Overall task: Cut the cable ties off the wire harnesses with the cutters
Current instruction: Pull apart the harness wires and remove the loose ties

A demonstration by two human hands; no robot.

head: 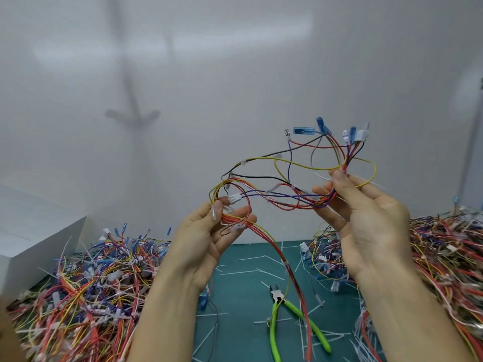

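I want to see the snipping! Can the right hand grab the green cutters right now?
Probably not yet: the right hand pinches the wire harness up high. The cutters lie on the mat below.

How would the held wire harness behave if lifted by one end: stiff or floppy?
Probably floppy: the wire harness loops and sags between left hand and right hand. Likely light, held by mere pinches. Dangling strands may snag.

Count: 2 hands, left hand (pixel 206 244) and right hand (pixel 366 226). 1 harness (pixel 274 178) held up. 1 pair of cutters (pixel 276 296). 2 harness piles, left pile (pixel 91 283) and right pile (pixel 444 257), too tangled to count. 1 white box (pixel 31 244). Cut ties (pixel 245 258) on the counter (pixel 243 296): dozens, no exact number.
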